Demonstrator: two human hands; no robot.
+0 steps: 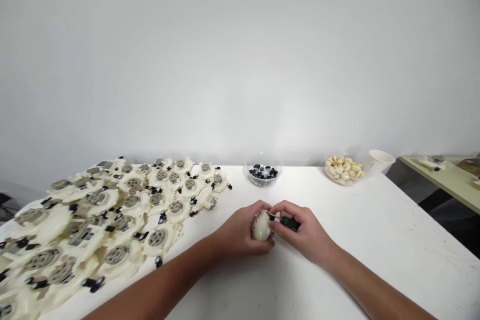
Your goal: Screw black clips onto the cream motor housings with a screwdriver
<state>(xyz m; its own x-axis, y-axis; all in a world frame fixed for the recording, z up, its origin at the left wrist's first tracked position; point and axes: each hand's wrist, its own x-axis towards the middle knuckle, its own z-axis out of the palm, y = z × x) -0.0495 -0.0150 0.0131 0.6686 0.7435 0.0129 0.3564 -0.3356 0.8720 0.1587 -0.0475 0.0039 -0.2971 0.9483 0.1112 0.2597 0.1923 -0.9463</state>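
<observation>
My left hand (238,234) is shut around a small rounded cream plastic part (260,227), which shows between my hands. My right hand (305,232) grips a small screwdriver with a dark green handle (290,223). Its thin metal shaft reaches left to the top of the cream part. Both hands are close together above the white table (375,245), and the far side of the part is hidden by my fingers.
Several cream plastic housings (157,239) with grey round centres and black fittings cover the table's left side. A clear bowl of small black pieces (263,176), a clear bowl of curved cream pieces (343,170) and a white paper cup (380,161) stand along the far edge. Another table (446,180) lies beyond at right.
</observation>
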